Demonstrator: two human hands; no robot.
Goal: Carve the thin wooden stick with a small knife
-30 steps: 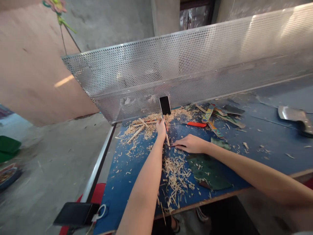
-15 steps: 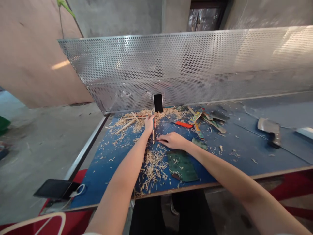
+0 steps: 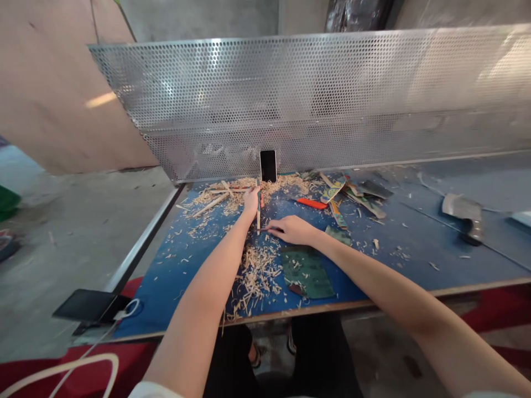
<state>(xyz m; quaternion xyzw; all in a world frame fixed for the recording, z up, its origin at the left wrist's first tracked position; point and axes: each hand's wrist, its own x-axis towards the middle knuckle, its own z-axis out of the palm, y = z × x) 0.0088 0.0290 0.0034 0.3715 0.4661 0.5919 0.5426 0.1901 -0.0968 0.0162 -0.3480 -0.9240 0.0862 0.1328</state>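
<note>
My left hand (image 3: 251, 202) is closed round a thin wooden stick (image 3: 258, 213) that stands nearly upright on the blue table (image 3: 199, 271). Close to the stick's lower end, my right hand (image 3: 292, 229) is closed on a small dark blade; its tip touches the stick near the table. Pale wood shavings (image 3: 259, 271) lie in a heap below both hands. More shavings and a few loose sticks (image 3: 215, 202) lie at the back left.
A phone (image 3: 268, 165) leans against the perforated metal screen (image 3: 315, 94) behind the hands. A red knife (image 3: 312, 203) and coloured strips (image 3: 340, 193) lie right of them, a green sheet (image 3: 307, 272) in front, a cleaver (image 3: 464, 213) far right. A dark tablet (image 3: 85, 305) sits left.
The view has swung to the left and tipped down slightly, so the table sits more level. Both hands stay on the stick, which now stands a little straighter.
</note>
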